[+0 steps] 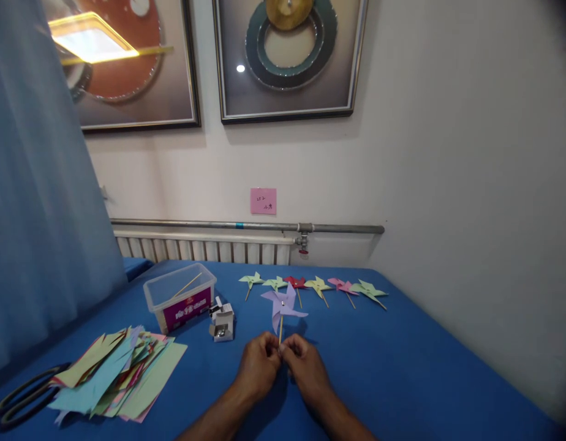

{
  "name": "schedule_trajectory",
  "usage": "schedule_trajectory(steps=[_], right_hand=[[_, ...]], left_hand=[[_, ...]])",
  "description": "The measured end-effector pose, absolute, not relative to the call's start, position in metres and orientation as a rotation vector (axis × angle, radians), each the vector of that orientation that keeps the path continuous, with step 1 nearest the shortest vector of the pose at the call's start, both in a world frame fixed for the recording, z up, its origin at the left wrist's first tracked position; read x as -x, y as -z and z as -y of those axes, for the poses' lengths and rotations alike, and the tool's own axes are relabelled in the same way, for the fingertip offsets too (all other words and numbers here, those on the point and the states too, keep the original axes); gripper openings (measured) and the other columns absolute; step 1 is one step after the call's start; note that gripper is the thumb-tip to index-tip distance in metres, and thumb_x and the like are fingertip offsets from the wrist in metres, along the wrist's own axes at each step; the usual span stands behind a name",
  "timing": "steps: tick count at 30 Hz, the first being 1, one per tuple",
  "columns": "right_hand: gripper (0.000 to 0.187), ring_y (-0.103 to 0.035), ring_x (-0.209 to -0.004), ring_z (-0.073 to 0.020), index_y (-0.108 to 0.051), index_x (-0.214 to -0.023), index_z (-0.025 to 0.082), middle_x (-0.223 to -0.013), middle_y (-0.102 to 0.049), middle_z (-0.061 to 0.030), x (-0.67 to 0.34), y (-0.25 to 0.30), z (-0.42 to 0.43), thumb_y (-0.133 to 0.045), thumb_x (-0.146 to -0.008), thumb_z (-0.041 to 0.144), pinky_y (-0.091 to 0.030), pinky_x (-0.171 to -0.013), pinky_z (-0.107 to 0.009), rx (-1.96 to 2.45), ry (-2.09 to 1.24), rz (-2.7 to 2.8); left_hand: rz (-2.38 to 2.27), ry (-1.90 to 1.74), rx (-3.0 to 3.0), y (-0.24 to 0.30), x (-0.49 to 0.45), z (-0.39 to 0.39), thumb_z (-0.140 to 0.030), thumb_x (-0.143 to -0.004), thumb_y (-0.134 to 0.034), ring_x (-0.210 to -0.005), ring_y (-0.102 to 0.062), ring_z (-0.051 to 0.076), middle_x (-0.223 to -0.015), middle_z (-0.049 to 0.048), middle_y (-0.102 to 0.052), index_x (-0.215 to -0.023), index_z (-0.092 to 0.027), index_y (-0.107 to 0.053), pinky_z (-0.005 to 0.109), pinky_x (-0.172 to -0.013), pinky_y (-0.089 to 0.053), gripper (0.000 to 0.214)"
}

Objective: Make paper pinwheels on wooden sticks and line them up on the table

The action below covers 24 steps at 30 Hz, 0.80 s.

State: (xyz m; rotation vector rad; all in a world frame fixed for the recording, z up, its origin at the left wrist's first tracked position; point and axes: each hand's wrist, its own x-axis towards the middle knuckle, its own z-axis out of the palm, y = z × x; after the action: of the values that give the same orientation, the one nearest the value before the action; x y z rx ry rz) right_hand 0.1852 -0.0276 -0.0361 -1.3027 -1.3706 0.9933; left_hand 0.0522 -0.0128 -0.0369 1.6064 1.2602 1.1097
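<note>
A lavender paper pinwheel [279,304] stands upright in front of me on a thin wooden stick. My left hand [260,362] and my right hand [305,367] both pinch the lower part of that stick, fingertips close together. A small pin head shows at the pinwheel's centre. Just behind it, a row of finished-looking paper pinwheels lies on the blue-covered table: among them a red pinwheel [296,282], a yellow pinwheel [318,286], a pink pinwheel [342,286] and a green pinwheel [368,290].
Left of my hands sit a small open box [222,326] with metal bits and a clear plastic tub [173,291] holding a stick. Nearer lie a heap of coloured paper [122,373] and dark-handled scissors [28,392]. A radiator [204,250] and pipe run behind the table [402,367].
</note>
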Motion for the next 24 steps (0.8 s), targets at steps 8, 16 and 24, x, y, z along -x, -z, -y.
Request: schedule_trajectory(steps=[8,16,24], right_hand=[[0.017,-0.05,-0.058,-0.0154,-0.056,-0.066,0.023,-0.06,-0.055,0.003,-0.187,0.032,0.027,-0.058,-0.077,0.036,-0.037,-0.058,-0.027,1.405,-0.84,1.377],[0.022,-0.057,-0.065,-0.0184,-0.062,-0.069,0.022,-0.066,-0.064,0.0,-0.187,0.032,0.029,-0.056,-0.079,0.041,-0.04,-0.063,-0.029,1.447,-0.829,1.376],[0.02,-0.058,-0.065,-0.0187,-0.062,-0.071,0.022,-0.067,-0.064,0.0003,-0.185,0.031,0.029,-0.053,-0.078,0.039,-0.041,-0.064,-0.03,1.464,-0.836,1.355]], left_hand=[[-1.318,-1.077,-1.642,0.026,-0.054,0.02,-0.009,-0.079,-0.058,-0.064,-0.054,0.012,-0.068,-0.0024,-0.061,-0.085,-0.015,-0.066,0.022,-0.062,-0.036,0.012],[-1.378,-1.068,-1.677,0.02,-0.057,0.025,-0.007,-0.084,-0.054,-0.067,-0.059,0.014,-0.071,-0.0007,-0.065,-0.094,-0.016,-0.067,0.023,-0.065,-0.038,0.019],[-1.352,-1.05,-1.684,0.02,-0.059,0.027,-0.009,-0.085,-0.055,-0.067,-0.061,0.014,-0.074,0.0002,-0.067,-0.104,-0.015,-0.068,0.024,-0.064,-0.039,0.024]])
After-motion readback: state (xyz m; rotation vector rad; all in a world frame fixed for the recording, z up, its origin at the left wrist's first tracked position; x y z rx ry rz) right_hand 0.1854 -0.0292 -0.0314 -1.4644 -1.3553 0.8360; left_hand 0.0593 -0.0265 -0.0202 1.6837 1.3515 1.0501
